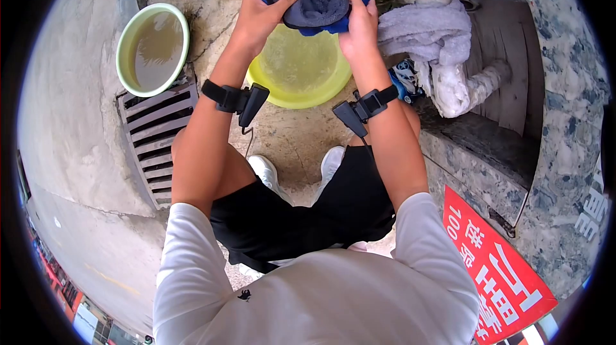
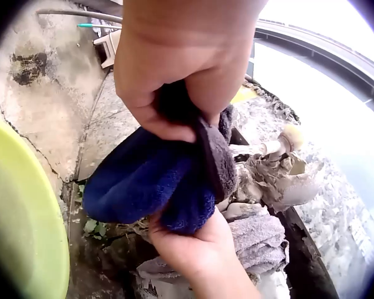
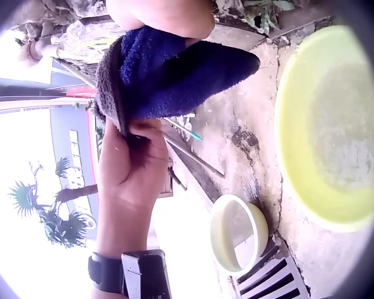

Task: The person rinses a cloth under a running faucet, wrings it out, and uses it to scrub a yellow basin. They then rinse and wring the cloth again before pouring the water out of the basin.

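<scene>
A thick plush towel (image 1: 308,5), grey on one face and deep blue on the other, is stretched between both hands. The left hand (image 1: 260,21) pinches its left end, thumb on the grey face, and the right hand (image 1: 360,24) grips the opposite end. In the left wrist view the blue side (image 2: 143,180) hangs in folds below the grey edge. The right wrist view shows the towel's blue face (image 3: 181,75) spread from one hand to the other. Under the hands stands a yellow-green basin (image 1: 301,69) holding water.
On the left, a pale green basin (image 1: 157,50) of murky water stands by a drain grate (image 1: 160,146). Grey cloth (image 1: 430,30) lies at right beside a white crusted pipe (image 1: 487,78). A red sign (image 1: 494,268) leans against the marbled stone ledge (image 1: 568,120).
</scene>
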Motion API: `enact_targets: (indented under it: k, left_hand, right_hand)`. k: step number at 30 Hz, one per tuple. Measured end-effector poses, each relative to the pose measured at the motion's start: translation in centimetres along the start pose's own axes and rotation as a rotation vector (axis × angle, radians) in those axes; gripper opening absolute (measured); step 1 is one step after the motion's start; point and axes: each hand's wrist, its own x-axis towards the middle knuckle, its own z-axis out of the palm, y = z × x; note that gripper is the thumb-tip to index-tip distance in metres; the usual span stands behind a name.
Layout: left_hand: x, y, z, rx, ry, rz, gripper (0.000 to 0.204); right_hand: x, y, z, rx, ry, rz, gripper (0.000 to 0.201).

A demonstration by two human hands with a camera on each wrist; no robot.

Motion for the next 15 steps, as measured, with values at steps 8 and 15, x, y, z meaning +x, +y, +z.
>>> enact_targets:
  k: [8, 15]
  left_hand:
    - [0.7, -0.8, -0.1, -0.226, 0.059, -0.097, 0.048]
    - [-0.1, 1.6, -2.1, -0.883, -0.28, -0.126, 0.063]
  right_hand:
    - [0.0, 0.5, -0.6, -0.169, -0.249, 0.319, 0.034]
    - [-2.1, 1.5, 1.6, -0.358, -0.023, 0.293, 0.051]
